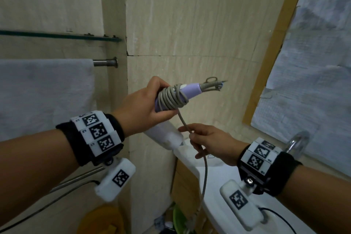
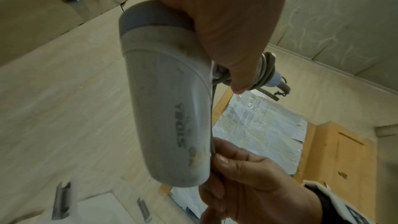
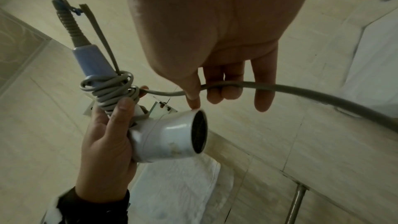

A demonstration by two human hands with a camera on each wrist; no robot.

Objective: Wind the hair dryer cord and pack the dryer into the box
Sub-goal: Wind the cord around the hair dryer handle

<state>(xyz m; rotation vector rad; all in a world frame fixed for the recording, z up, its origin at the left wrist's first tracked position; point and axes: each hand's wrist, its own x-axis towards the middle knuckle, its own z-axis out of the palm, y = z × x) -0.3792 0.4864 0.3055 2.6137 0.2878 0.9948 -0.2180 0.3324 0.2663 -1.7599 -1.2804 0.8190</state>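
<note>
My left hand (image 1: pixel 144 108) grips the lilac handle of the hair dryer (image 1: pixel 187 90), with the white barrel (image 1: pixel 165 135) pointing down below the hand. Several turns of grey cord (image 1: pixel 171 98) are wound round the handle. The loose cord runs down to my right hand (image 1: pixel 207 142), which pinches it between thumb and fingers just under the dryer. In the right wrist view the cord (image 3: pixel 301 91) passes over the curled fingers (image 3: pixel 228 91) and the barrel mouth (image 3: pixel 199 132) faces the camera. The left wrist view shows the barrel (image 2: pixel 170 108). No box is in view.
A beige tiled wall (image 1: pixel 190 24) stands ahead. A grey towel (image 1: pixel 43 89) hangs on a rail at the left under a glass shelf (image 1: pixel 60 35). A white basin (image 1: pixel 218 180) with a chrome tap (image 1: pixel 298 140) lies below right, beside a paper-covered mirror (image 1: pixel 313 81). Yellow and green buckets (image 1: pixel 102 220) stand on the floor.
</note>
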